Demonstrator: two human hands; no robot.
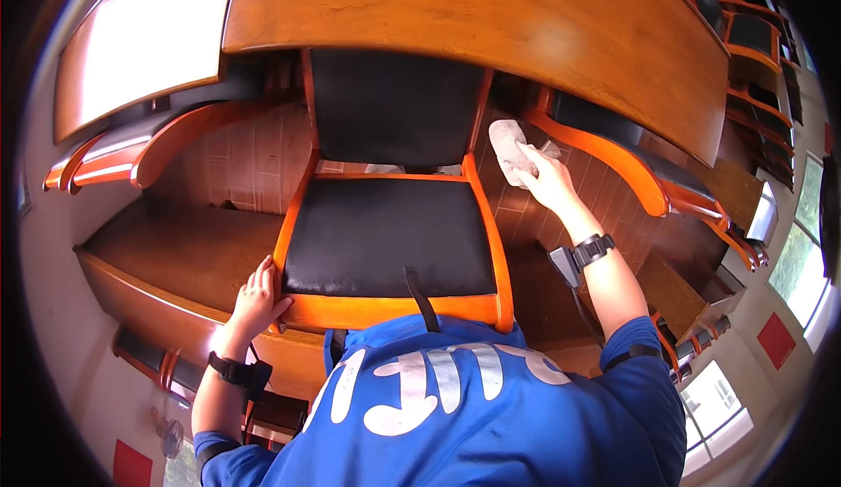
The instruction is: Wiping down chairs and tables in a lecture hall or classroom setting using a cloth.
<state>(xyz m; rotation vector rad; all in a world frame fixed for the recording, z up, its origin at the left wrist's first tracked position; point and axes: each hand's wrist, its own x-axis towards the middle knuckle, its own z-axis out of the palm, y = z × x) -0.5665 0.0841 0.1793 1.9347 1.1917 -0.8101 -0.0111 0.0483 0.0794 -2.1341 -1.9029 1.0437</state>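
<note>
Directly before me stands a wooden chair with a black padded seat [391,237] and a black backrest [397,106], its top passing under the table's edge. My left hand [259,296] rests on the chair's front left corner, fingers along the orange wooden side rail [294,224]. Out to the right of the chair, my right hand [548,178] grips a bunched light grey-pink cloth [507,149] above the tiled floor. A strap hangs over the seat's front edge from my blue shirt.
A large wooden table [460,7] spans the top. Similar chairs flank this one, at the right [611,152] and left [158,139]. A second table with a glaring surface [138,47] stands upper left. Behind my left arm lies a wooden bench or desk [184,237].
</note>
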